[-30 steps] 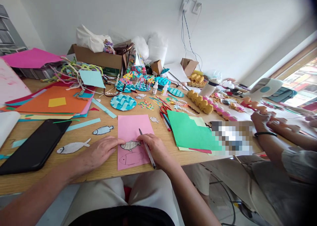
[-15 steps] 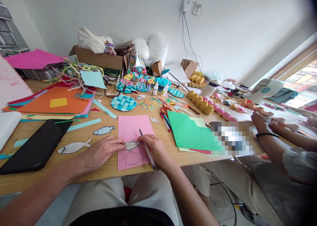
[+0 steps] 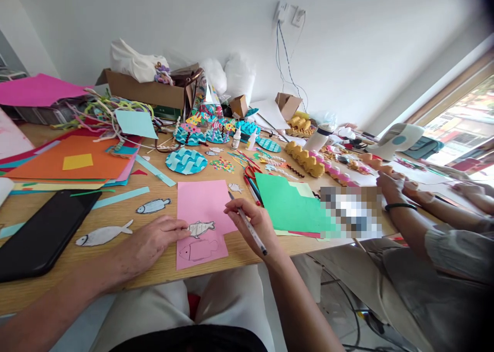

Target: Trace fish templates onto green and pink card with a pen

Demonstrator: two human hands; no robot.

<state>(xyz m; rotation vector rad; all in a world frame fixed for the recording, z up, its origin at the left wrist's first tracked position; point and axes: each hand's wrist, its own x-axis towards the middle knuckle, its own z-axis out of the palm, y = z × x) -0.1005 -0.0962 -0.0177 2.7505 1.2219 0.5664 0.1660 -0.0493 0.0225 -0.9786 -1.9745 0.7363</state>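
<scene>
My left hand (image 3: 154, 241) lies on the table with its fingers stretched out, the tips resting on the left end of a striped paper fish cutout (image 3: 203, 229) that lies flat on a pink sheet (image 3: 203, 200). Below the cutout, a fish outline is drawn on the same sheet. My right hand (image 3: 257, 226) grips a clear-barrelled pen (image 3: 247, 221) just right of the cutout, its tip pointing up and away from the sheet. To the left lie a blue paper fish (image 3: 153, 206) and a larger white paper fish (image 3: 103, 235). A small paper fish (image 3: 235, 188) is beyond the sheet.
A black phone or tablet (image 3: 46, 233) lies at left, near stacked coloured paper (image 3: 42, 154). Green paper (image 3: 289, 205) and red-handled scissors (image 3: 251, 173) are at right. Glue bottles (image 3: 236, 139) stand behind. Another person's hands (image 3: 393, 187) work at far right beside egg-carton strips (image 3: 304, 159).
My right hand has moved right with the pen, off the cutout, uncovering its tail end. My left hand stays at the cutout. The camera view has shifted slightly right.
</scene>
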